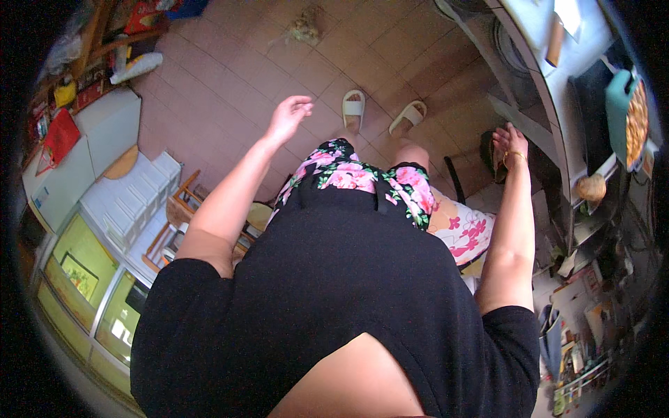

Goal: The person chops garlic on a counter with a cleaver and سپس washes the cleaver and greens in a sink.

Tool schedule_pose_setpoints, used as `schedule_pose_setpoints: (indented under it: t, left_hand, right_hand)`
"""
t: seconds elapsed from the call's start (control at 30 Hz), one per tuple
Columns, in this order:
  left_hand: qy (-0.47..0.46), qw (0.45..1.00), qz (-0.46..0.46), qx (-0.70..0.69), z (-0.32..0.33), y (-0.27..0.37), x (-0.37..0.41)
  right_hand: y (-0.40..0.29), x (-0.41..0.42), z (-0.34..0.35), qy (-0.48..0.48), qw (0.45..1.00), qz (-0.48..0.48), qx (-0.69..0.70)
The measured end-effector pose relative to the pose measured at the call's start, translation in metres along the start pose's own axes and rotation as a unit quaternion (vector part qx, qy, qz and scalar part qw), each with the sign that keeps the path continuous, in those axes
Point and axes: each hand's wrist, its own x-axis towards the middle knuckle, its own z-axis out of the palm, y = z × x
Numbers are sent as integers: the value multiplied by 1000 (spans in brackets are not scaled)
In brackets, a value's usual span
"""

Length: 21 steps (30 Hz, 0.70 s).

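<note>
My left hand (290, 117) hangs over the tiled floor (235, 94), its fingers loosely bent with nothing in them. My right hand (511, 143), with a gold-coloured bracelet (515, 155) at the wrist, is held low beside the counter (543, 99). Its fingers are slightly apart and no held thing shows. On that counter lies a broad-bladed knife with a wooden handle (555, 41). Near the counter's far side a teal container (616, 117) holds many brown pieces that I cannot name for sure. A tan, round object (591, 187) sits nearer to me.
White slippers (354, 107) are on my feet. Ahead, a small heap of debris (306, 32) lies on the floor. A flower-patterned cloth (465, 232) is beside my right leg. To the left are a white cabinet or appliance (62, 172) with a red bag (60, 137), and wooden chairs (185, 196).
</note>
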Motion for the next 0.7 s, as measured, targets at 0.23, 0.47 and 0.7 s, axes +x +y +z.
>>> schedule_pose_setpoints:
  t: [0.23, 0.47, 0.7]
  left_hand:
    - [126, 980, -129, -86, 2, -114, 11]
    - [61, 985, -114, -112, 57, -167, 23]
    - [87, 978, -176, -67, 59, -197, 13]
  right_hand:
    - [-12, 82, 15, 75, 994, 58, 58]
    - [-55, 151, -1, 175, 967, 49, 178]
    - [-96, 222, -21, 192, 957, 2, 218]
